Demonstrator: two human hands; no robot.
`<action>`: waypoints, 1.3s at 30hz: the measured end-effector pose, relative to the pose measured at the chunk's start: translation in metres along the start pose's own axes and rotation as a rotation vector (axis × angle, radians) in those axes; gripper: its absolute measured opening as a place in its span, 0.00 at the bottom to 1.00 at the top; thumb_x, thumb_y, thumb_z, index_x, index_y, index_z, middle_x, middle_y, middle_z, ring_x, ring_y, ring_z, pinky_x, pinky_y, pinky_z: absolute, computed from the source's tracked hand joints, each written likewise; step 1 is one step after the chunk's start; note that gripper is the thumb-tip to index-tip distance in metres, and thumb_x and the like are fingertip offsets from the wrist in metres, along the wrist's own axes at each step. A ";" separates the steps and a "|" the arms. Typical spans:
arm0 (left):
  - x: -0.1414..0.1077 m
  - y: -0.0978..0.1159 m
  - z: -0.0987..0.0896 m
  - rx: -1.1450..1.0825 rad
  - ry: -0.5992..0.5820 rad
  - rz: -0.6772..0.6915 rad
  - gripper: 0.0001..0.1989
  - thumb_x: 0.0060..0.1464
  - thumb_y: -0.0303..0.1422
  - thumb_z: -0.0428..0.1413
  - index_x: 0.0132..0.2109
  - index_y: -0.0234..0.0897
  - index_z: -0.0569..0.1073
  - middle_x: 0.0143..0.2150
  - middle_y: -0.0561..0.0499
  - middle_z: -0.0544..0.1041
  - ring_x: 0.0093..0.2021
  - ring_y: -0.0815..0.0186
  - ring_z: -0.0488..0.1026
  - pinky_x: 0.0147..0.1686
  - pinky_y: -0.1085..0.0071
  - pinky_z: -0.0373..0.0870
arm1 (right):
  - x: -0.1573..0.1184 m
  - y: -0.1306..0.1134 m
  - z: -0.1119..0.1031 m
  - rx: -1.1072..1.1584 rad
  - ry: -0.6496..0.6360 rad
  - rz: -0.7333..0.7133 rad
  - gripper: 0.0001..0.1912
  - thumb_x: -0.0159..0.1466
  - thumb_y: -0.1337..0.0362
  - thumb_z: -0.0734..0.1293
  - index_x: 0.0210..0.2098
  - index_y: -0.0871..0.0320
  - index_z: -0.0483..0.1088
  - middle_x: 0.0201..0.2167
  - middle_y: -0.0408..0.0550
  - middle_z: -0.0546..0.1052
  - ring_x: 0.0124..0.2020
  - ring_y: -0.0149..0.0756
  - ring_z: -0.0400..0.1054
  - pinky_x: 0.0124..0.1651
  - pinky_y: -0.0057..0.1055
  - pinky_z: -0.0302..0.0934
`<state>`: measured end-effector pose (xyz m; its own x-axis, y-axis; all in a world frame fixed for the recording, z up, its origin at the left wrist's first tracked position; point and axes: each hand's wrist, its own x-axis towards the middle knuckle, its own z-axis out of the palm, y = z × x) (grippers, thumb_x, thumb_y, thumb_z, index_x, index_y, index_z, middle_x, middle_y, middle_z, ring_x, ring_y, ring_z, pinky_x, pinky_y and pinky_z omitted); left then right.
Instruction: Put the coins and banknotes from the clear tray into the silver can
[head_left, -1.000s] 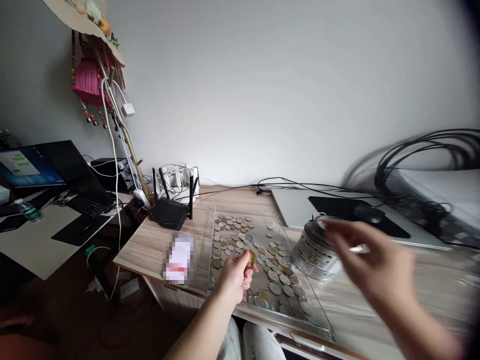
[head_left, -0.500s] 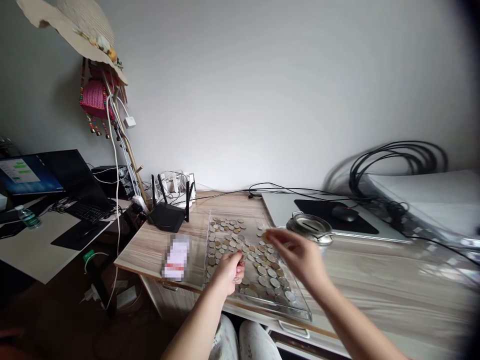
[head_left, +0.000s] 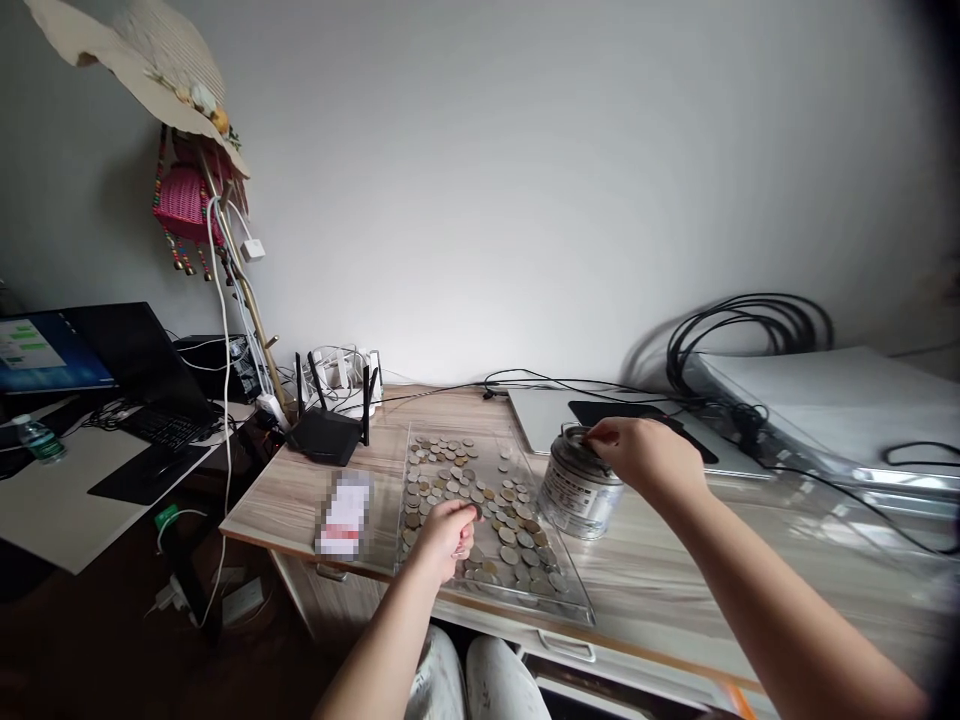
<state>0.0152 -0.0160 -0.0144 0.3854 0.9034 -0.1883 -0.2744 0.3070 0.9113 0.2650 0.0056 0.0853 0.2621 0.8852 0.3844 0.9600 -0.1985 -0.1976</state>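
Behind everything stood a plain white wall, and in front of it was a light wooden desk [head_left: 675, 570]. On the desk lay a clear tray [head_left: 566, 605] with many coins [head_left: 480, 495] spread flat inside it. Just beside the tray, on its right, stood a small silver tin [head_left: 576, 488] with writing on its side. It stood upright on the wood.

The right hand [head_left: 646, 455] was over the top of the tin. Its fingers [head_left: 600, 436] were pressed together in a pinch at the tin's lid. What they pinched was too small to see.

The left hand [head_left: 444, 537] was low over the near part of the tray, right above the coins. Its fingers were curled in and bunched close, with the tips down among the coins. I could not tell if it held one.

A black router [head_left: 328, 432] with sticks on top sat at the back left of the desk. A gray laptop [head_left: 536, 420] lay shut behind the tin, and black cables [head_left: 750, 325] were looped near the wall. A pink basket [head_left: 182, 195] hung on a stand to the left, under a floppy hat [head_left: 142, 55].
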 end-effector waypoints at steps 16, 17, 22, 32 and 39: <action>-0.002 0.001 0.001 -0.112 -0.018 0.043 0.19 0.38 0.45 0.59 0.26 0.35 0.63 0.14 0.62 0.55 0.12 0.81 0.46 0.15 0.76 0.33 | -0.097 -0.087 0.075 0.675 -0.141 -0.499 0.16 0.60 0.57 0.56 0.37 0.55 0.72 0.33 0.49 0.74 0.30 0.34 0.67 0.33 0.30 0.62; -0.002 0.001 0.001 -0.115 -0.030 0.031 0.18 0.39 0.45 0.58 0.27 0.34 0.65 0.14 0.62 0.55 0.11 0.81 0.46 0.15 0.75 0.33 | -0.095 -0.086 0.073 0.704 -0.115 -0.492 0.16 0.60 0.57 0.56 0.37 0.56 0.72 0.33 0.50 0.74 0.31 0.34 0.67 0.33 0.30 0.62; 0.000 0.003 -0.001 -0.175 -0.014 -0.016 0.14 0.43 0.39 0.54 0.31 0.30 0.69 0.15 0.60 0.56 0.12 0.80 0.46 0.16 0.75 0.32 | -0.065 -0.060 0.026 0.634 0.134 -0.342 0.15 0.58 0.57 0.59 0.36 0.55 0.73 0.32 0.49 0.75 0.30 0.35 0.67 0.31 0.29 0.60; 0.006 0.004 -0.006 -0.521 0.121 -0.128 0.06 0.46 0.25 0.48 0.31 0.27 0.69 0.17 0.56 0.60 0.15 0.78 0.53 0.15 0.80 0.43 | 0.011 0.005 -0.019 0.104 -0.247 0.100 0.09 0.47 0.60 0.65 0.27 0.51 0.74 0.28 0.45 0.76 0.29 0.37 0.65 0.27 0.29 0.52; 0.008 0.008 -0.011 -0.851 0.139 -0.133 0.07 0.48 0.21 0.45 0.32 0.26 0.68 0.19 0.52 0.64 0.18 0.77 0.59 0.15 0.82 0.52 | -0.006 -0.010 -0.003 0.129 0.123 -0.015 0.14 0.52 0.58 0.62 0.34 0.55 0.74 0.32 0.49 0.75 0.33 0.39 0.66 0.26 0.29 0.53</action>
<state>0.0066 -0.0029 -0.0122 0.3650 0.8557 -0.3669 -0.8213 0.4815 0.3060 0.2543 0.0008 0.0870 0.2657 0.8278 0.4940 0.9454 -0.1234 -0.3018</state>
